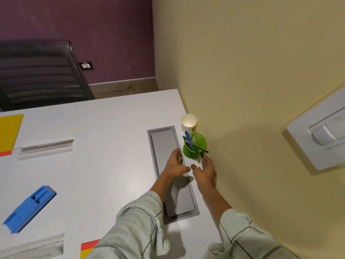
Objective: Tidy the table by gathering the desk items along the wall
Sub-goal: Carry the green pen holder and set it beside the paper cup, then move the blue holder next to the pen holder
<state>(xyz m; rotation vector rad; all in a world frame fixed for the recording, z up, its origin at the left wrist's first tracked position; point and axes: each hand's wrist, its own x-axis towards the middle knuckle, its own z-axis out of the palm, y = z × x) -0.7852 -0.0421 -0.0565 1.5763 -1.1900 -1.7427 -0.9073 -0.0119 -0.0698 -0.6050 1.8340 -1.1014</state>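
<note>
A green mesh pen holder (pixel 196 146) with several pens stands on the white table (pixel 112 165) close to the yellow wall. Just behind it sits a white paper cup (pixel 188 122), also by the wall. My left hand (pixel 176 164) and my right hand (pixel 205 169) hover just in front of the pen holder, one on each side, fingers apart, holding nothing. Further left lie a blue plastic case (pixel 29 208), a stack of white paper (pixel 45 149), another paper stack (pixel 31 246) at the bottom left, a yellow and red folder (pixel 9 133) and a second one (pixel 88 249).
A grey cable tray lid (pixel 168 165) is set flush into the table under my left arm. A black mesh office chair (pixel 41 71) stands beyond the far table edge. A white wall switch (pixel 321 131) sticks out at right.
</note>
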